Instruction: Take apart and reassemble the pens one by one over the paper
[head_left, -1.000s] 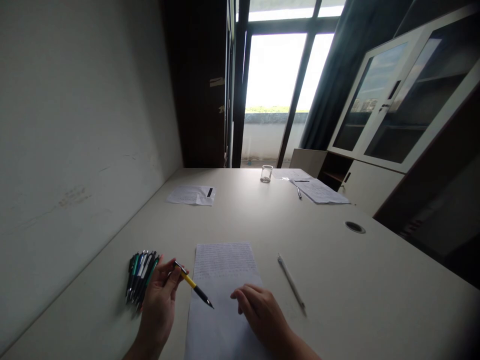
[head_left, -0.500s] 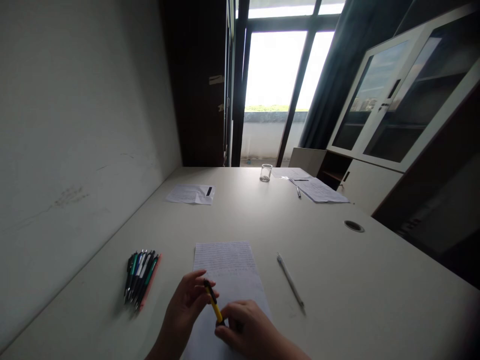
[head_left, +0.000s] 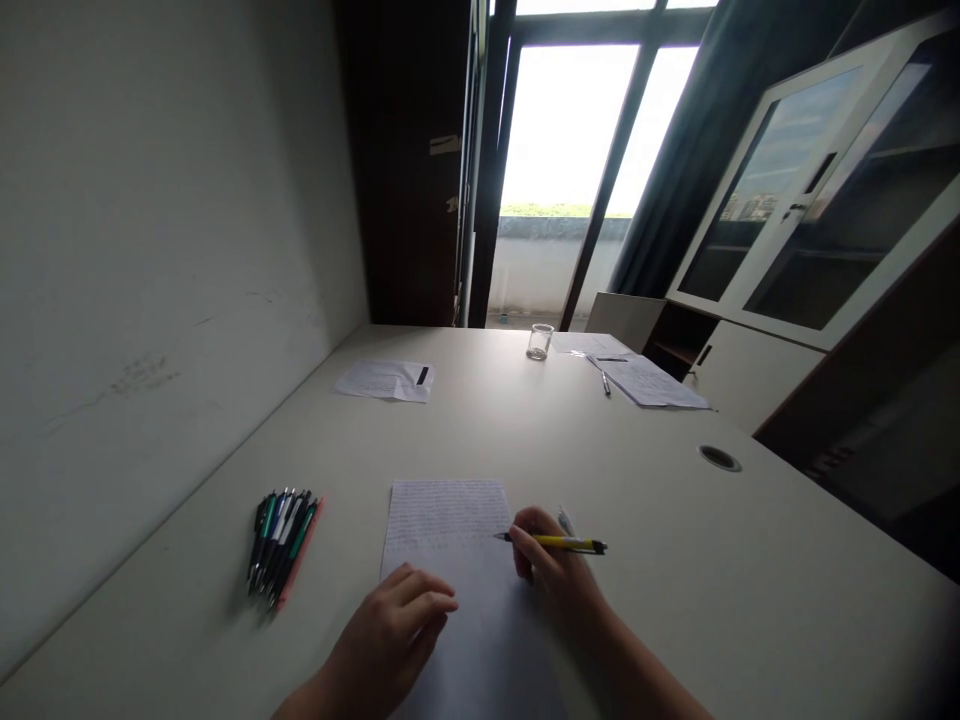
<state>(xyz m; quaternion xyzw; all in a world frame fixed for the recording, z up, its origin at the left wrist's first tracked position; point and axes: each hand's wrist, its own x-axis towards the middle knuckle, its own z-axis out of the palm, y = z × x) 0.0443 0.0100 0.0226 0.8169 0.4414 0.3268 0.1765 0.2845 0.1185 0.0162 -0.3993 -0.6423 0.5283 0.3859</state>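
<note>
My right hand [head_left: 551, 565] is closed on a yellow-and-black ballpoint pen [head_left: 566, 543]. Its tip points left, at the right side of the paper near the lower handwritten lines; whether it touches the sheet I cannot tell. The sheet of paper [head_left: 450, 512] has rows of handwriting on its upper part and is blank below. Over its lower left part is my left hand [head_left: 401, 620], empty, with fingers loosely bent and apart. A white pen [head_left: 565, 521] lies on the table behind my right hand, which hides most of it.
Several pens [head_left: 281, 545] lie in a bundle at left on the white table [head_left: 360, 450]. Farther back are a written sheet [head_left: 386, 380], a glass [head_left: 539, 342], a stack of papers [head_left: 649, 382] and a pen [head_left: 605, 382]. A round cable hole [head_left: 720, 459] is at right.
The yellow pen has left my left hand's fingertips and turned nearly level in my right hand. My right hand has moved up and right, the left slightly down. The view has shifted a little.
</note>
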